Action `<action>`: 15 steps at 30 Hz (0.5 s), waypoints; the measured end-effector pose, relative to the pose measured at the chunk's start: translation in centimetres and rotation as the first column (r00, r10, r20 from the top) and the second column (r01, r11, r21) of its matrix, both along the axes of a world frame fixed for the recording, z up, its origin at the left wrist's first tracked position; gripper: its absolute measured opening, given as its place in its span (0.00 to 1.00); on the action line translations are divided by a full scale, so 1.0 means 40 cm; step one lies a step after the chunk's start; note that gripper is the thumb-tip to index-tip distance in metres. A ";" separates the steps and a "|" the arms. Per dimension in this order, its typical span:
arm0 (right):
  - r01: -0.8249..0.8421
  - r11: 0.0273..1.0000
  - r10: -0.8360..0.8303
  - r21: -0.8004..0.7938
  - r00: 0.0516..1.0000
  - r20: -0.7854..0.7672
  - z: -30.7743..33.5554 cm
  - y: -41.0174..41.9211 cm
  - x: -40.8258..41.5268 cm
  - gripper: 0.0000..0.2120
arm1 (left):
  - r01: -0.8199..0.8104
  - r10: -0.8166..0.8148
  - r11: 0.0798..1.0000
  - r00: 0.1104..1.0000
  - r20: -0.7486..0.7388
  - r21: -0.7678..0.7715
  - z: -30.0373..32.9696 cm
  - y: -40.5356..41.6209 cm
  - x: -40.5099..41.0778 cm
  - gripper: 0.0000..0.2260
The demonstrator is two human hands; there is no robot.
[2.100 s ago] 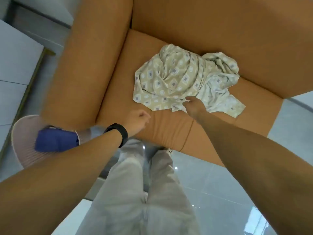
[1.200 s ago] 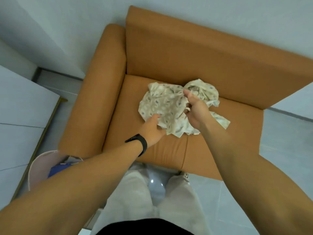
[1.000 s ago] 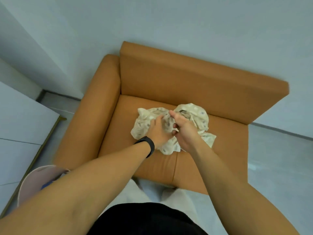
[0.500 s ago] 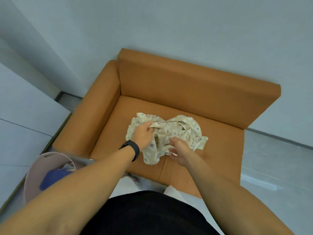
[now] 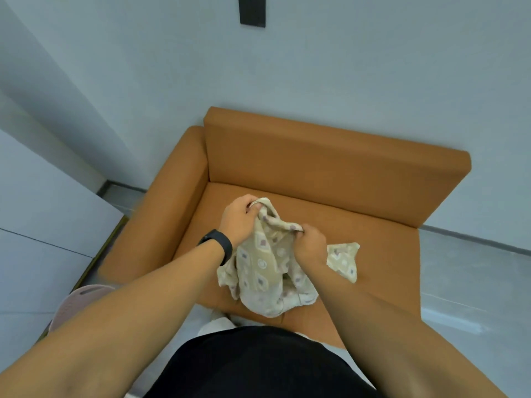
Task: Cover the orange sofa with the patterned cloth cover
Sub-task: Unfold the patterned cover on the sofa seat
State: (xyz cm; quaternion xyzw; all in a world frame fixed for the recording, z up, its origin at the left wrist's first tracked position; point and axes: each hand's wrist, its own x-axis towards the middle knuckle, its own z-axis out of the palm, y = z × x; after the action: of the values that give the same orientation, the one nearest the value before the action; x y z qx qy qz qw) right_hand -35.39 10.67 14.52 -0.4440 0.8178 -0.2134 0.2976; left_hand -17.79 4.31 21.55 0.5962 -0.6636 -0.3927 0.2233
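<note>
The orange sofa (image 5: 330, 173) stands against a pale wall, with one armrest on its left side. A beige patterned cloth cover (image 5: 264, 271) hangs bunched above the seat, lifted by both hands. My left hand (image 5: 240, 221), with a black band on the wrist, grips the cloth's top edge. My right hand (image 5: 310, 242) grips the same edge a little to the right. Most of the cloth droops in folds below my hands, and one corner sticks out to the right of my right wrist.
A pink laundry basket (image 5: 77, 303) stands on the floor left of the sofa. A white cabinet (image 5: 37, 225) lies further left. A dark panel (image 5: 253, 10) hangs on the wall above. Grey tiled floor (image 5: 474, 282) extends to the right.
Both hands went from pressing on the crumpled cloth on the seat to gripping its edge and raising it. The view has tilted up, showing more of the wall.
</note>
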 end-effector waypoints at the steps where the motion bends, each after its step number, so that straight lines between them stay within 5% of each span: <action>1: 0.055 0.998 -0.054 -0.031 0.998 0.041 0.015 -0.015 0.009 0.13 | -0.002 0.001 1.000 1.000 0.030 0.028 -0.009 -0.014 0.017 0.07; 5: 0.189 0.978 -0.178 -0.089 0.976 0.126 0.094 -0.107 0.035 0.16 | 0.025 -0.035 0.990 0.997 0.068 0.139 -0.031 -0.019 0.053 0.23; 10: 0.331 0.919 -0.292 -0.213 0.936 0.197 0.238 -0.276 0.043 0.16 | 0.347 -0.368 0.903 0.929 0.042 0.255 -0.032 -0.024 0.051 0.27; 15: 0.388 0.800 -0.320 -0.458 0.921 0.222 0.486 -0.433 -0.011 0.19 | 0.371 -0.365 0.900 0.928 -0.071 0.229 0.037 -0.116 0.019 0.34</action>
State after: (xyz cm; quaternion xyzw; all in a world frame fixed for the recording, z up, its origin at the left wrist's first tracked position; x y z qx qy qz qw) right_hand -35.82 -6.65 33.95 -0.3287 0.7824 -0.4962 0.1831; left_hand -17.01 -0.31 23.03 0.4773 -0.7093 -0.5124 0.0805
